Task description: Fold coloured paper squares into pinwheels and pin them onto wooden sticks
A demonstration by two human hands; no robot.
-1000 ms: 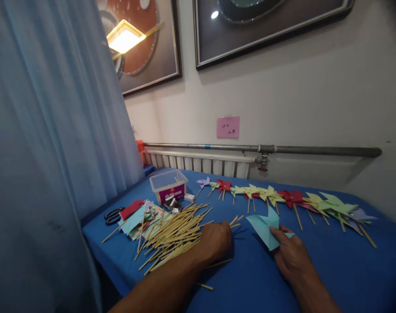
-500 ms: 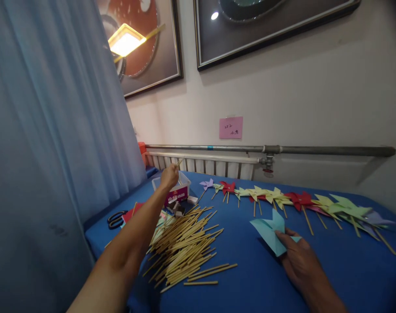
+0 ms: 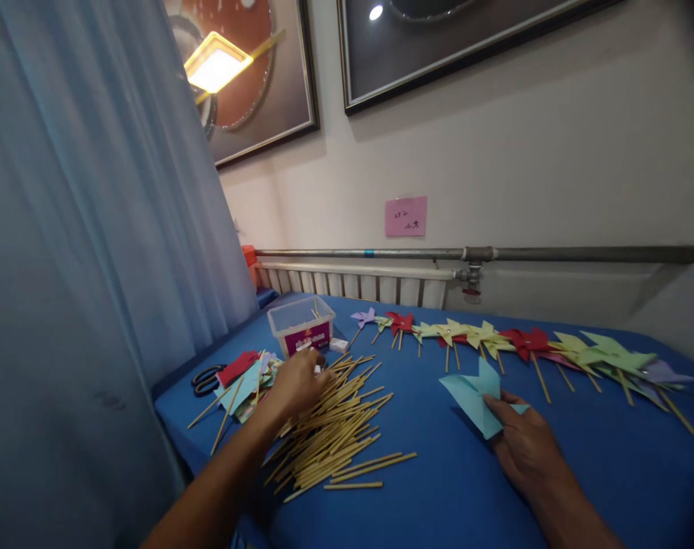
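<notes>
My right hand (image 3: 524, 446) rests on the blue tablecloth (image 3: 610, 473) and holds the lower corner of a light blue folded paper pinwheel (image 3: 471, 394), fingers lying over it. My left hand (image 3: 298, 381) hovers with curled fingers over the far end of a heap of thin wooden sticks (image 3: 329, 435). It is just in front of a clear plastic box (image 3: 301, 324) and some small cartons; what is in its fingers is hidden. A row of finished paper pinwheels on sticks (image 3: 524, 347) lies along the back of the table.
Scissors (image 3: 207, 377) and a stack of coloured paper squares (image 3: 244, 377) lie at the left edge beside a pale curtain (image 3: 95, 229). A radiator and a metal pipe (image 3: 496, 254) run along the wall behind the table. A pink note (image 3: 406, 216) is stuck on the wall.
My left hand left the stick pile, reached up to the plastic box, then came back down in front of it. Several sticks now lie apart at the pile's near edge. My right hand stayed on the pinwheel.
</notes>
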